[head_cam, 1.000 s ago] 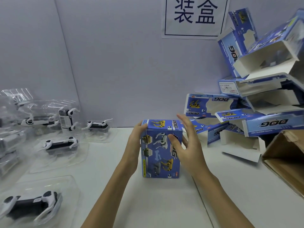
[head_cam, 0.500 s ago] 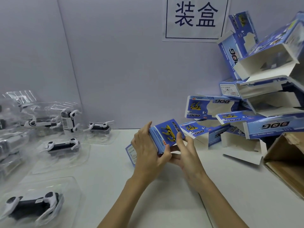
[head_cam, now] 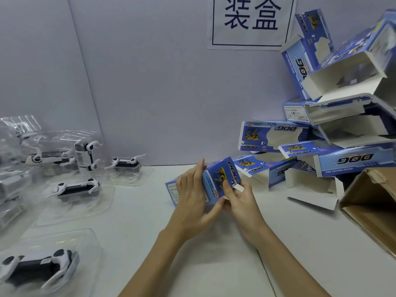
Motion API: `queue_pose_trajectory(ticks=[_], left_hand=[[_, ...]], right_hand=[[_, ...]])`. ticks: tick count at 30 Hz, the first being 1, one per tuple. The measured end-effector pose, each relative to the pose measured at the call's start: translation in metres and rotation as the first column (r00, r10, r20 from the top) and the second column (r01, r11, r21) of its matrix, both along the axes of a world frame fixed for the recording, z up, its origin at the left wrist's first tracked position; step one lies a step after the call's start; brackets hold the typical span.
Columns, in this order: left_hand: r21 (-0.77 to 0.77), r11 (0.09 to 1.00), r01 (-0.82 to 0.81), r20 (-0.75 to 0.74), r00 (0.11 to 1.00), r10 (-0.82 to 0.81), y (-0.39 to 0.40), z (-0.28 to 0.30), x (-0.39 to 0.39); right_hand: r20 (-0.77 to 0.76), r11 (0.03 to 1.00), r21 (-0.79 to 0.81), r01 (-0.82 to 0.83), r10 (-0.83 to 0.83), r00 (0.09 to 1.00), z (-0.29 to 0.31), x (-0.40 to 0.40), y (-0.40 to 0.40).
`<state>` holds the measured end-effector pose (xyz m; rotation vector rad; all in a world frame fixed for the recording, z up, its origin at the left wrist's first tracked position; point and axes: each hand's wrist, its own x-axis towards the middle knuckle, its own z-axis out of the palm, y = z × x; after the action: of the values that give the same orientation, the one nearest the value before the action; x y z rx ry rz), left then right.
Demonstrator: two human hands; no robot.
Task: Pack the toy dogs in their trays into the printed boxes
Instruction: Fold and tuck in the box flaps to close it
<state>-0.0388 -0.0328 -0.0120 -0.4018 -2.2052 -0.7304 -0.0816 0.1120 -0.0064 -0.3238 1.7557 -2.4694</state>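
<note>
A blue printed box [head_cam: 220, 179] with a yellow dog picture lies tipped on its side at the table's middle. My left hand [head_cam: 192, 196] grips its left side, thumb under the near end. My right hand [head_cam: 240, 198] pinches the white flap at the box's near right end. Toy dogs, black and white, sit in clear plastic trays on the left: one nearest me [head_cam: 38, 266], one further back [head_cam: 77, 189], one by the wall [head_cam: 126, 163]. The box's inside is hidden.
A heap of open, empty printed boxes [head_cam: 334, 129] leans against the wall at the right. A brown cardboard carton [head_cam: 372, 209] stands at the right edge. More bagged toys [head_cam: 42, 151] are piled at the far left. A paper sign [head_cam: 250, 22] hangs on the wall.
The box stood upright between both hands a second ago; it now lies tipped on its side. My hands have closed round it, the right one working at the end flap.
</note>
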Motion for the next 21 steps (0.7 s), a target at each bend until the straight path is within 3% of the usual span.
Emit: queue_pose_trajectory(ticks=[5,8,10,12,14,16,19,21], left_hand=[[-0.097,0.995,0.011,-0.008,1.000,-0.011,-0.007,-0.001,-0.003],[-0.280,0.957,-0.081,-0.110,0.993,0.052,0.001,-0.003,-0.005],[-0.356,0.930,-0.092,-0.176,0.984,0.030,0.006,-0.003,-0.006],[-0.339,0.941,-0.019,-0.154,0.987,-0.035,0.006,-0.001,-0.004],[-0.253,0.964,0.081,-0.084,0.991,-0.105,0.004,0.000,0.000],[-0.132,0.987,0.090,-0.117,0.988,-0.106,0.003,0.000,0.002],[0.201,0.978,-0.054,-0.192,0.977,0.093,0.001,0.004,0.000],[0.440,0.888,-0.135,-0.130,0.969,0.212,-0.009,0.010,-0.001]], right_hand=[[0.089,0.993,-0.045,-0.106,0.109,0.990,0.009,0.000,0.013],[0.135,0.986,-0.038,-0.163,0.167,0.977,0.016,0.009,0.007],[0.090,0.992,0.014,-0.128,0.126,0.988,0.018,0.013,0.003],[0.075,0.996,0.038,-0.080,0.077,0.994,0.017,0.011,0.005],[0.035,0.995,0.040,-0.086,0.085,0.996,0.015,0.010,0.008],[-0.038,0.994,0.053,-0.096,0.098,0.994,0.013,0.007,0.011],[-0.065,0.997,0.040,-0.066,0.068,0.996,0.014,0.005,0.011],[-0.110,0.999,0.031,-0.037,0.040,0.993,0.012,0.000,0.013]])
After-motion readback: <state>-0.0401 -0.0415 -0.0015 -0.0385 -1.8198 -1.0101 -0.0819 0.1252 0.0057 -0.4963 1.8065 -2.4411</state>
